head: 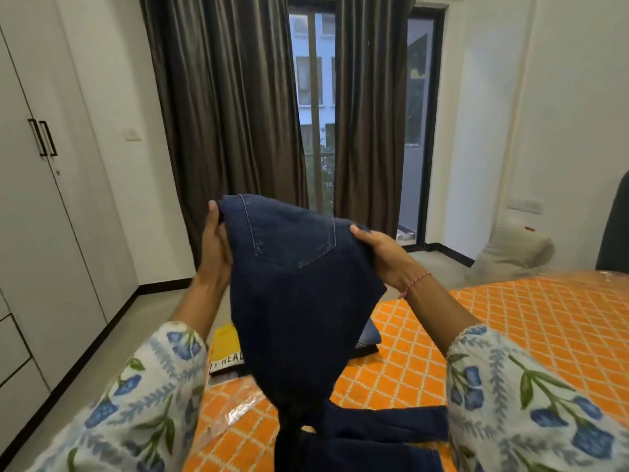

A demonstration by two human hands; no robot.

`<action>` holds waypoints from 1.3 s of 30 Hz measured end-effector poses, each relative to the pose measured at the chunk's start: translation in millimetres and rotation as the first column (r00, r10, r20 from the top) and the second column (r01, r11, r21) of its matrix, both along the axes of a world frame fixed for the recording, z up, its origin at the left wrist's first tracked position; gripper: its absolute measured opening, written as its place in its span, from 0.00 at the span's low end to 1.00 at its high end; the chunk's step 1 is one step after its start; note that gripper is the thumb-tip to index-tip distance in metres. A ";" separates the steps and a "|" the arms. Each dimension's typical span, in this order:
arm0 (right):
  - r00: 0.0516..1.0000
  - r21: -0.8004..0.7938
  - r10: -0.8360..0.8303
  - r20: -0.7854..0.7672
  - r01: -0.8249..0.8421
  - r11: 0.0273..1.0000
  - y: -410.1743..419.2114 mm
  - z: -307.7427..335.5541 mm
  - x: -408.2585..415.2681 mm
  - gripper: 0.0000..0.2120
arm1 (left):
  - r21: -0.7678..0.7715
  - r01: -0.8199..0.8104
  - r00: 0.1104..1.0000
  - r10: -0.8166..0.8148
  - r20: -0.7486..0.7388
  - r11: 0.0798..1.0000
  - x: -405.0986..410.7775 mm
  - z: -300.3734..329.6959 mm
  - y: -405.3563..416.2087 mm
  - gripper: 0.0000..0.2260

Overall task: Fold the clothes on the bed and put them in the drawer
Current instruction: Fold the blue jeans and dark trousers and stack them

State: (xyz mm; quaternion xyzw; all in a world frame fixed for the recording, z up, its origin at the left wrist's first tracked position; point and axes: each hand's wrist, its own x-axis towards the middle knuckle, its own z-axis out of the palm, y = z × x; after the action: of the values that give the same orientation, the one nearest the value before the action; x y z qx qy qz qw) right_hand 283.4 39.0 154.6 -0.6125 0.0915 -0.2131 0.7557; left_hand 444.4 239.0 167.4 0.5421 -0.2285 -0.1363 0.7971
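Observation:
A pair of dark blue jeans (296,284) hangs in front of me above the bed (510,318), back pocket facing me. My left hand (214,240) grips the waistband at its left end. At the waistband's right end my right hand (381,253) grips the denim. The legs trail down and lie twisted on the orange patterned bed cover near the bottom edge of the view. Behind the jeans, a yellow garment (226,342) and a folded blue and black pile (369,338) lie on the bed.
A white wardrobe (41,199) with black handles and lower drawers (13,352) lines the left wall. Brown curtains (231,114) flank a glass balcony door ahead. A beige cushion (514,253) lies on the floor by the right wall, next to a dark chair (614,233).

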 end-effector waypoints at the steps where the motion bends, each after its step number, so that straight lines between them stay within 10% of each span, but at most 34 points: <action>1: 1.000 -0.005 -0.008 0.008 0.008 1.000 0.2 7.1 0.2 0.11 | 0.107 0.028 1.000 -0.028 -0.005 0.994 -6.5 -16.6 2.9 0.23; 7: 0.909 -0.494 -0.243 -0.340 0.048 0.868 -21.5 19.1 -8.5 0.15 | 0.146 0.251 0.953 -0.218 -0.212 0.957 -20.7 -32.2 -0.6 0.18; 12: 0.997 0.059 -0.077 -0.026 0.079 0.995 -35.6 31.3 -17.8 0.20 | 0.067 0.327 0.945 -0.324 -0.048 0.943 -21.5 -10.0 -8.3 0.13; 18: 0.868 -0.189 -0.143 -0.475 0.059 0.980 -40.2 9.2 -23.3 0.17 | 0.187 0.150 0.988 -0.155 0.008 0.971 -26.1 8.2 -21.5 0.05; 24: 0.986 0.154 -0.163 0.032 0.157 0.976 -36.2 37.3 -18.5 0.26 | 0.028 0.002 0.997 -0.005 0.081 1.000 -23.0 25.7 -21.4 0.03; 29: 0.959 -0.191 -0.152 -0.237 0.108 0.976 -17.2 34.2 -6.0 0.22 | -0.049 0.236 0.972 -0.236 0.006 0.970 -24.6 56.1 -29.6 0.11; 35: 0.963 -0.044 -0.269 0.008 0.269 0.962 -18.9 79.4 -15.4 0.11 | 0.289 0.250 0.937 -0.306 0.168 0.924 -8.7 66.0 -21.3 0.19; 39: 0.829 -0.575 -0.553 0.089 0.496 0.651 -21.6 114.7 -9.2 0.17 | 0.239 0.022 1.000 -0.025 0.007 0.971 -16.6 80.3 -40.6 0.08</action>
State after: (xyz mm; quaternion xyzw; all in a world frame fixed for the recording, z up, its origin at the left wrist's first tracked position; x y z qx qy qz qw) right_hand 274.2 17.4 269.3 -0.7673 0.2312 -0.4105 0.4351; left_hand 427.8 198.4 247.7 0.6320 -0.2207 -0.1696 0.7233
